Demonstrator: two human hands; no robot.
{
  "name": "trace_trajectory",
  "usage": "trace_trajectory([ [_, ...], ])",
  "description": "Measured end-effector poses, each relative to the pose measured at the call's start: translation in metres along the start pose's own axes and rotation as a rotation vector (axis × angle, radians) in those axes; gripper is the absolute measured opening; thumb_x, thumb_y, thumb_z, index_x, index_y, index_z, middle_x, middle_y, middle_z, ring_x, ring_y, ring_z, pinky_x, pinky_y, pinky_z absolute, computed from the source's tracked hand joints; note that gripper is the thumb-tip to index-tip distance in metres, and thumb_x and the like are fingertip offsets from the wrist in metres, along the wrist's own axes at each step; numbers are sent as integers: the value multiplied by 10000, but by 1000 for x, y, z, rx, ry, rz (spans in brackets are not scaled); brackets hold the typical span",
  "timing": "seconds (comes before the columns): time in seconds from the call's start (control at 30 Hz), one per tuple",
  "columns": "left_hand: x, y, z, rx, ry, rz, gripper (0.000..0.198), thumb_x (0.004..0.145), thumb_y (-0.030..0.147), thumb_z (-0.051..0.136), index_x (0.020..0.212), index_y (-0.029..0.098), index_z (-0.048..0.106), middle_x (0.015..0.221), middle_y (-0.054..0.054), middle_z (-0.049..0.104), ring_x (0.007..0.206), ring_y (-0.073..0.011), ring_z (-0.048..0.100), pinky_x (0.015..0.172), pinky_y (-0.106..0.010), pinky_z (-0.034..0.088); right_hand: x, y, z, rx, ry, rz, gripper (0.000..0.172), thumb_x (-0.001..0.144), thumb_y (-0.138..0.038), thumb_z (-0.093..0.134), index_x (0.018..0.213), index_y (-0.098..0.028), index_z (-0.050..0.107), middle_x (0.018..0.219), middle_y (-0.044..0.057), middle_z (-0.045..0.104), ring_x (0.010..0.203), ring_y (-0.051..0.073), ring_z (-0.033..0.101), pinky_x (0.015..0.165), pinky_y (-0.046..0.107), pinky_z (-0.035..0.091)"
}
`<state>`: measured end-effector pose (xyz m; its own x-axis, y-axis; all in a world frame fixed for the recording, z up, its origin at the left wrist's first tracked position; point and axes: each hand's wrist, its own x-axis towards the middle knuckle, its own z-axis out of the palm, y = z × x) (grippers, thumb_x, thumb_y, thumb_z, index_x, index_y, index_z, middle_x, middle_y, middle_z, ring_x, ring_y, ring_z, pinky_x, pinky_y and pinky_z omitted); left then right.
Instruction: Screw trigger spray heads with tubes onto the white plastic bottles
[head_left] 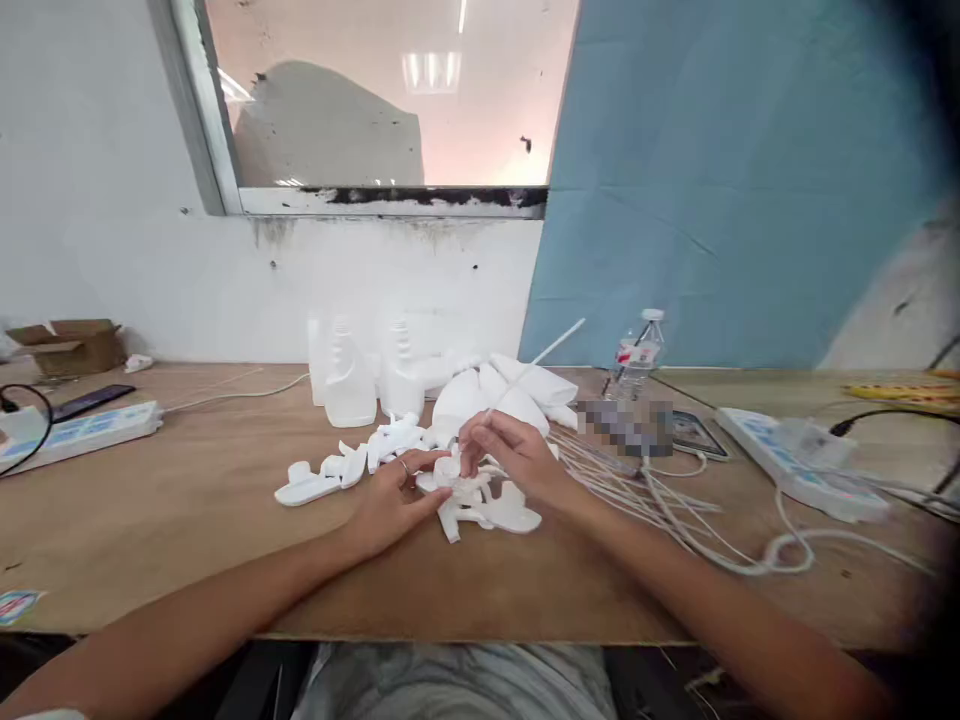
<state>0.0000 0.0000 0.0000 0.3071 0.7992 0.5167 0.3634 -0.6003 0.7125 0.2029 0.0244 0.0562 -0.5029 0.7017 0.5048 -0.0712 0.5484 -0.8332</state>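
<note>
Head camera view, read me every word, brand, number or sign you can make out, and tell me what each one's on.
No text can be read with certainty.
Label on the clear bottle: red and white, lettering too blurred to read.
Sticker at the table's near left edge: colored print, too small and blurred to read.

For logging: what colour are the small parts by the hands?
The small parts are white; head view.
</note>
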Motion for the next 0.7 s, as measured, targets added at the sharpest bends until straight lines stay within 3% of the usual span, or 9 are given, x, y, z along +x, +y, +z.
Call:
trace_trajectory([
  [0.43,0,-1,0,-46,-14,68,370,850,298,658,1209,235,592,1119,-22,652,1010,-182,585,922,-303,447,-2,-3,1,-25,-22,6,262,938,-424,505,881,-177,570,677,6,622,620,144,635,630,303,523],
  [0.7,-1,-6,5,-129,-54,14,354,862,334,649,1201,246,605,1130,-29,650,1024,-200,585,932,-320,449,-2,18,4,-75,-46,10,224,906,-402,561,852,-185,559,705,-18,546,596,107,547,587,256,477],
])
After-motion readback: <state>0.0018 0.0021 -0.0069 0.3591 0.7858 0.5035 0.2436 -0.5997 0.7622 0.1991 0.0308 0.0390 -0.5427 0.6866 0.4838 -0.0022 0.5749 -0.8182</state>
